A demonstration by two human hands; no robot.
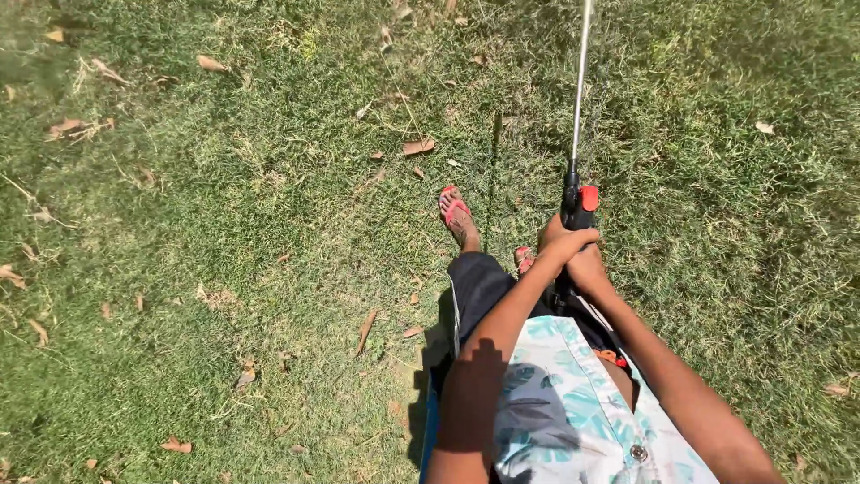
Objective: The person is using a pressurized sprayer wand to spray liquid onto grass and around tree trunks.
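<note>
My left hand (563,244) and my right hand (587,267) are both closed around the black grip of a long tool (576,208) with a red trigger part. Its thin silver shaft (581,81) runs up and away over the grass and leaves the frame at the top. The left hand sits over the right one on the grip. Below the hands I see my patterned white and teal shirt (573,408) and dark shorts (479,282). My foot in a red sandal (455,213) stands on the grass just left of the tool.
Short green grass (224,224) covers the whole ground, with several dry brown leaves scattered on it, such as one (417,146) ahead of my foot. A second red sandal (523,260) peeks out beside my hands. My shadow falls to the left of my legs.
</note>
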